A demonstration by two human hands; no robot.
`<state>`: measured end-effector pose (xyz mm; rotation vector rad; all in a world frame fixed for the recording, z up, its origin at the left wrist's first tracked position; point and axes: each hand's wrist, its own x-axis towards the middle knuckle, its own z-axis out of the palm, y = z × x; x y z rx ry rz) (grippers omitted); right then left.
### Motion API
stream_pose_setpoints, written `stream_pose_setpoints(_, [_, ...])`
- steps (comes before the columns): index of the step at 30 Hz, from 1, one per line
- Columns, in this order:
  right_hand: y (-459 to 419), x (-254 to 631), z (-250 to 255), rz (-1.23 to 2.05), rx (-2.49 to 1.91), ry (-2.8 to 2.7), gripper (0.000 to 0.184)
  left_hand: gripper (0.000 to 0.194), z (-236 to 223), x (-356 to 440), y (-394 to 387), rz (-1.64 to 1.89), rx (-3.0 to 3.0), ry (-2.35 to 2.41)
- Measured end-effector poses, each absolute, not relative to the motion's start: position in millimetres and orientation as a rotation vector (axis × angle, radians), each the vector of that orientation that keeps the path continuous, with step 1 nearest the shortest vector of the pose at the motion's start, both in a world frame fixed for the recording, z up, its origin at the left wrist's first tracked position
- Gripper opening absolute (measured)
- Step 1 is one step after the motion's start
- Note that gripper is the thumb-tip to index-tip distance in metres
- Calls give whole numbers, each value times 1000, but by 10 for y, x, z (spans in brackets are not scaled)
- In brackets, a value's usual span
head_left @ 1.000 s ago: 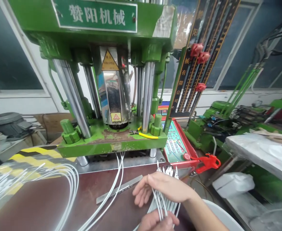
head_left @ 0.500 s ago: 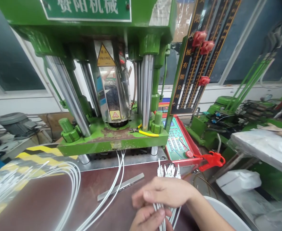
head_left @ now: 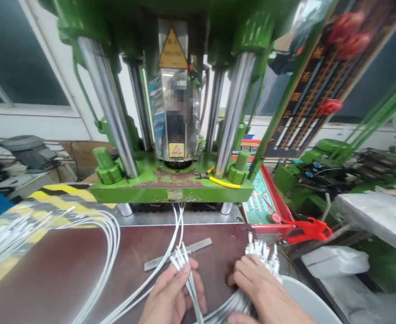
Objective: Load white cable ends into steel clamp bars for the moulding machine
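Far to the left of both hands, a loose sheaf of white cables arcs over the brown desk, well apart from either hand.

The left hand is curled around a small bunch of thin white cables, their tips fanning up and away just past the fingertips while the tails run down through the palm toward the person. These cables look light and limp, and they would sag wherever unsupported; the smooth jackets seem likely to slide against one another, so the bunch is best pinched close behind the tips, where the strands sit side by side. Just beyond this hand lies a flat metal bar on the desk, and two white cables run from under the green press down past the thumb side.

The right hand lies palm down, fingers partly closed over a thicker bundle of white connector ends, which bristle upward just beyond its knuckles; how firmly it grips cannot be told. The small moulded ends look stiffer than the cable and may be delicate. To its right sits the rim of a white tub, and farther off a red clamp.
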<state>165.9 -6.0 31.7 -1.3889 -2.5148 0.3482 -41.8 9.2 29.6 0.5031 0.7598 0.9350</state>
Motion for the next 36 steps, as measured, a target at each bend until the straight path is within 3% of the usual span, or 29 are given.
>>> stream_pose_setpoints(6, [-126, 1332, -140, -108, -1051, -2608, 34, 18, 497, -438, 189, 977, 594, 697])
stream_pose_setpoints(9, [-54, 1293, -120, -2, -1180, -2629, 23, 19, 593, -452, 169, 952, 571, 690])
stream_pose_setpoints(12, [87, 1312, 10, 136, -1410, -2483, 34, 20, 561, -430, 123, 882, 574, 650])
stream_pose_setpoints(15, [141, 1337, 76, 142, -1492, -2457, 28, 23, 402, -381, 41, 788, 550, 646])
stream_pose_setpoints(23, [-68, 1640, -23, 43, -1759, -2348, 36, 38, 106, -286, -115, 676, 588, 622])
stream_pose_setpoints(36, [-257, 2205, 41, 134, -1733, -2558, 38, 42, 40, -454, -114, 564, 758, 702])
